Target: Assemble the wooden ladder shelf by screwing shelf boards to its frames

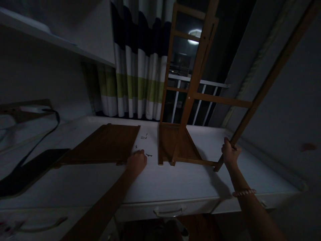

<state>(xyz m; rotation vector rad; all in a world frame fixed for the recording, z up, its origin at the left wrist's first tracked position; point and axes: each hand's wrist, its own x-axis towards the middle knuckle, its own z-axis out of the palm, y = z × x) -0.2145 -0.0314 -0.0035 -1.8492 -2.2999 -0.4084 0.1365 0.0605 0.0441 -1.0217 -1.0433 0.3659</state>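
Fingers curled, my left hand (137, 162) rests on the white tabletop (160, 184), beside the right front corner of a flat brown wooden board (107, 144). What its fingers pinch, if anything, is hidden. Several small screws (143, 137) lie just beyond it, and another small metal piece (148, 155) is right by its knuckles. My right hand (230, 152) is wrapped round the lower part of a slanting wooden post of a tall wooden rack frame (223, 99). This frame stands on the tabletop and has a wooden shelf panel (170, 140) near its base.
Left of the board lies a dark flat object (32, 167), with a black cable (47, 134) by the wall. A striped curtain (140, 67) and a window with a white railing (208, 82) are behind. Drawers with handles (169, 211) run under the tabletop's front edge.
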